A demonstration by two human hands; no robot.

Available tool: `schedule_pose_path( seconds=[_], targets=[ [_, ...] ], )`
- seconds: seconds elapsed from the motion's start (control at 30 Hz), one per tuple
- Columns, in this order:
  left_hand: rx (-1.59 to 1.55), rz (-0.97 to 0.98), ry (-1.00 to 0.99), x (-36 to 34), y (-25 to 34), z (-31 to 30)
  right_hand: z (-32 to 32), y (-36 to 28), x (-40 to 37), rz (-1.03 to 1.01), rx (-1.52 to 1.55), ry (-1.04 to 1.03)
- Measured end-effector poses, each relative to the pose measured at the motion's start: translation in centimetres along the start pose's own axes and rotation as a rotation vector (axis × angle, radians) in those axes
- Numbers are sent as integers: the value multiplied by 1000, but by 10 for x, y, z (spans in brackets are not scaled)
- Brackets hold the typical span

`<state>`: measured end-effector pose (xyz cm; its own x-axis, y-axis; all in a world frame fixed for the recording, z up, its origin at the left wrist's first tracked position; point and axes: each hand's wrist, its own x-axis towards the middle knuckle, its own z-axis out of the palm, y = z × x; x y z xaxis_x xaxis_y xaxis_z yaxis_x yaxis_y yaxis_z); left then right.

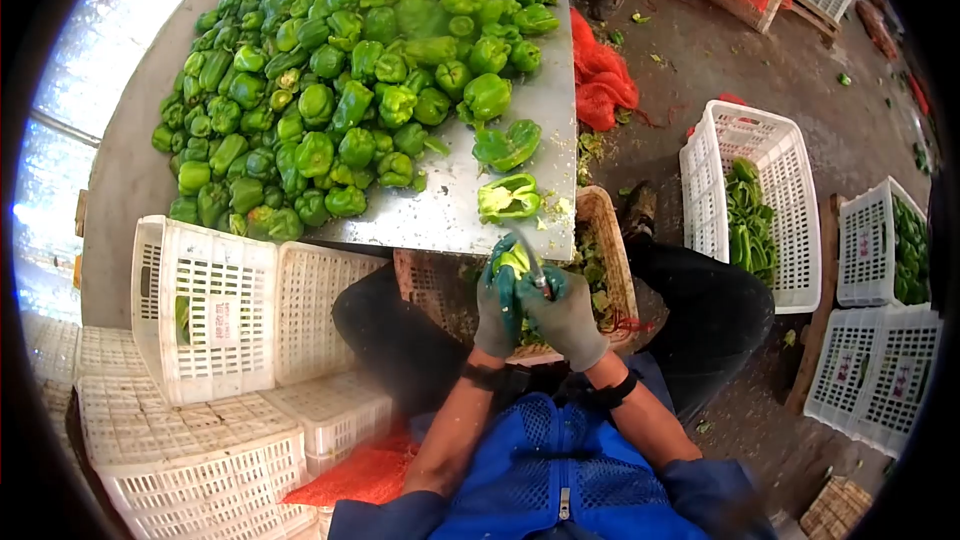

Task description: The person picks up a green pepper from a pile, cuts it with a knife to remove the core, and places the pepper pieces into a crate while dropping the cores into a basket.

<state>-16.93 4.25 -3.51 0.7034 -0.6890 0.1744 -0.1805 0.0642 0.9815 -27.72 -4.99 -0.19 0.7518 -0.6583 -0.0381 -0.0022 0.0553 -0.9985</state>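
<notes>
My left hand (pixel 497 305), in a grey and green glove, is closed around a green bell pepper (pixel 513 261) just beyond the table's near edge. A knife (pixel 531 256) with a curved blade is gripped in my gloved right hand (pixel 567 318), its blade against or very near the pepper. A cut-open pepper (pixel 508 198) lies on the metal table (pixel 450 202) just past my hands, showing its pale inside. Behind it is another pepper (pixel 506 145) on its side. A large heap of green bell peppers (pixel 350 70) covers much of the table.
Below my hands, between my legs, stands a crate (pixel 597 202) of trimmings. At right, a white crate (pixel 806 210) holds green pepper pieces; further crates (pixel 868 370) stand beyond. Stacked white crates (pixel 205 310) are at left. Red netting (pixel 600 80) hangs by the table's right edge.
</notes>
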Motion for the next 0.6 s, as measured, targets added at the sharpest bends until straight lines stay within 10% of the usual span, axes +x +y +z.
schedule_pose_path(
  seconds=[0.13, 0.4, 0.47, 0.53, 0.6],
  targets=[
    [-760, -477, 67, -6, -30, -6, 1, 5, -2, -557, -377, 21],
    [-1159, -335, -71, -21, -61, -15, -24, 3, -34, -190, -170, -226],
    [32, -46, 58, -7, -17, -8, -33, -3, -38, 119, -96, -114],
    [-323, -182, 69, -1, -7, -9, -34, 0, -35, -9, -245, 6],
    [234, 106, -26, 1, -10, -13, -37, -6, -30, -193, -306, 115]
  ],
)
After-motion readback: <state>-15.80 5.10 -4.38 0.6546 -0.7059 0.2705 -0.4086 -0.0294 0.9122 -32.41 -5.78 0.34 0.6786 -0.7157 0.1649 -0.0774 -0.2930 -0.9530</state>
